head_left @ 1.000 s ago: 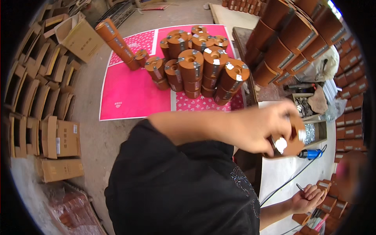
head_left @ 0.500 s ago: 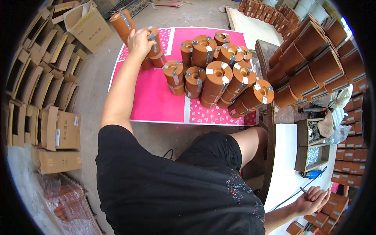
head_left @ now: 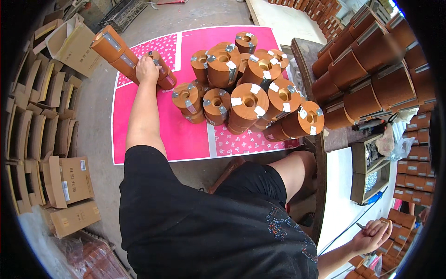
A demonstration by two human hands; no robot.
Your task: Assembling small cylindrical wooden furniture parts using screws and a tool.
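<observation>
My left hand [head_left: 147, 69] reaches far forward and grips the top of an orange cylinder [head_left: 162, 74] with metal inserts. That cylinder lies at the near end of a slanted row of orange cylinders [head_left: 114, 49] on a pink sheet [head_left: 186, 139]. To the right of the hand, a pile of the same cylinders [head_left: 246, 93] stands on end on the sheet. My right hand [head_left: 371, 235] is low at the right, by a white table [head_left: 344, 204]. Its fingers are curled around a thin dark tool [head_left: 360, 226].
Stacks of orange cylinders [head_left: 371, 65] lean on a dark bench at the right, with more along the far right edge. Flattened and open cardboard boxes [head_left: 51, 139] line the left on the concrete floor. A small wooden tray [head_left: 369, 169] and a blue cable lie on the white table.
A second ago my left hand held an orange cylinder at the right. It swung across to the slanted row at the far left and has stayed there. The right hand has barely moved.
</observation>
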